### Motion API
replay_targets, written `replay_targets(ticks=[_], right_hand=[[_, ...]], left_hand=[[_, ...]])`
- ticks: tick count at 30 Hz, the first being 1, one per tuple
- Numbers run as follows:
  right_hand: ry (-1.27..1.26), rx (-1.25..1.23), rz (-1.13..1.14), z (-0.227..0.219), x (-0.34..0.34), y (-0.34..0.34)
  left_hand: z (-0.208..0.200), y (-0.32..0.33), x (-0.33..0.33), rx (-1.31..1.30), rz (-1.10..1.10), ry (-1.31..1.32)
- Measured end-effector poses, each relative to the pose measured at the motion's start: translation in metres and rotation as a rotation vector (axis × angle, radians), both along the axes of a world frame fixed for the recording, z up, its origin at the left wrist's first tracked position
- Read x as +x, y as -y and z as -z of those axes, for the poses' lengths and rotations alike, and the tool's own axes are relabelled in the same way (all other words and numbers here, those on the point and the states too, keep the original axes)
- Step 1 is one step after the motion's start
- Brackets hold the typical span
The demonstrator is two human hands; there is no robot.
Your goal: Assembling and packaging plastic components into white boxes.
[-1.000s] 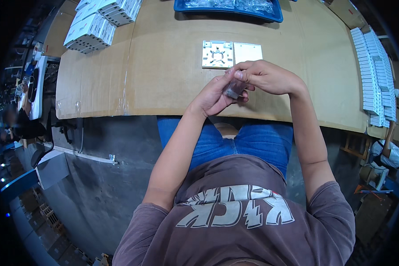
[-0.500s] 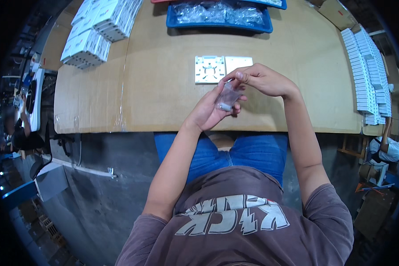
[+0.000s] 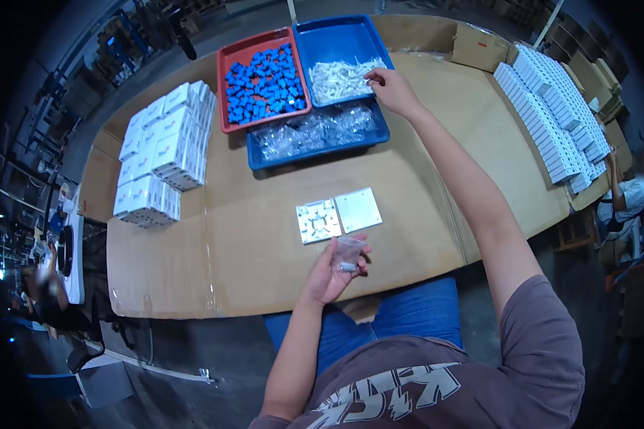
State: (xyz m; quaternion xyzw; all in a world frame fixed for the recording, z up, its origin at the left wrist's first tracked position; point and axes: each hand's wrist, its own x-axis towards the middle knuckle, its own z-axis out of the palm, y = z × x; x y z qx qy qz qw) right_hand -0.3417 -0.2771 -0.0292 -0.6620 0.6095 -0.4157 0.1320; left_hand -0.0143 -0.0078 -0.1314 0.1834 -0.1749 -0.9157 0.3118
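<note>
In my left hand (image 3: 325, 280), above the table's near edge, is a small clear plastic bag (image 3: 348, 252) with a small pale piece at its bottom. Past it two white square plastic parts lie side by side: an open-faced one with a moulded inside (image 3: 318, 222) and a flat plate (image 3: 358, 210). My right arm stretches far forward. At the edge of a heap of thin white plastic pieces (image 3: 336, 80), my right hand (image 3: 395, 93) has its fingers bent and drawn together; what is between them is too small to tell. That heap lies in a blue tray (image 3: 340, 41).
Left of that tray stands a red tray (image 3: 252, 50) of small blue parts. A nearer blue tray (image 3: 322, 155) holds clear plastic bags. White boxes are stacked at the left (image 3: 150, 161) and the right (image 3: 551, 118). Other people sit at both sides.
My right hand has left the bag and reached forward to the white pieces. The bag stays in my left hand. The view has tilted up, bringing the far trays into sight.
</note>
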Motion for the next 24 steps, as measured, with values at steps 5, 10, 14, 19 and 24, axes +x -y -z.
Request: replay_targets(ticks=[5, 10, 14, 19, 24], right_hand=[[-0.278, -0.048, 0.194, -0.013, 0.006, 0.045], [-0.692, -0.165, 0.172, -0.005, 0.006, 0.082], [-0.705, -0.108, 0.161, 0.003, 0.004, 0.097], [-0.591, -0.108, 0.146, 0.004, -0.004, 0.104], [-0.434, -0.192, 0.228, 0.002, -0.01, 0.099]], left_hand=[[-0.002, 0.0, 0.001, 0.029, -0.007, -0.016], [-0.006, 0.003, -0.001, 0.028, -0.002, -0.021], [-0.005, 0.006, -0.003, 0.026, 0.011, -0.02], [-0.007, 0.006, -0.002, 0.026, 0.015, -0.008], [-0.007, 0.007, -0.004, 0.025, 0.027, 0.006]])
